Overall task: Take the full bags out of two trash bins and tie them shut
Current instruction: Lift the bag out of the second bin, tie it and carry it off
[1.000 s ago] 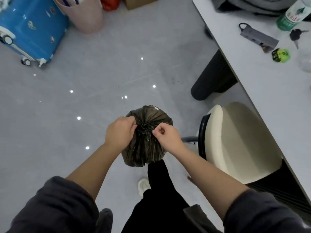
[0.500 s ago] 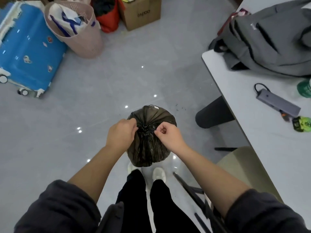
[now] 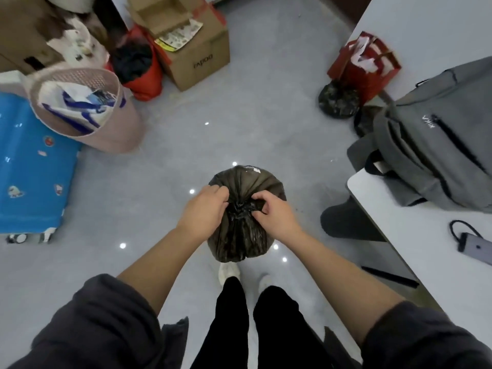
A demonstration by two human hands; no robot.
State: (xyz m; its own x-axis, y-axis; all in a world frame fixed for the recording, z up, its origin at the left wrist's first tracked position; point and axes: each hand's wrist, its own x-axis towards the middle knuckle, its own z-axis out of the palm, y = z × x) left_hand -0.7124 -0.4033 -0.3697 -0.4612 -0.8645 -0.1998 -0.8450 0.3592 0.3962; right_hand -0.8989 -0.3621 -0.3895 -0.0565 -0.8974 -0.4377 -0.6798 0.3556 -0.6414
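Note:
A full dark trash bag [image 3: 243, 235] hangs in the air in front of me, above the grey floor. Its neck is gathered into a bunched knot between my hands. My left hand [image 3: 203, 209] pinches the plastic at the left of the knot. On the right side my right hand [image 3: 274, 211] grips the gathered plastic with curled fingers. A second dark bag [image 3: 338, 99], full and round, sits on the floor at the far right beside a red paper bag [image 3: 364, 65].
A white table [image 3: 426, 235] runs along the right with a grey backpack [image 3: 436, 145] and a grey hub on it. A pink basket [image 3: 87, 113], a blue suitcase [image 3: 32, 169] and cardboard boxes [image 3: 197, 46] stand at the back left. My legs and shoes are below the bag.
The view has tilted up toward the far side of the room, bringing in the second bag and the boxes. My right fingers have shifted on the knot; the bag stays held between both hands.

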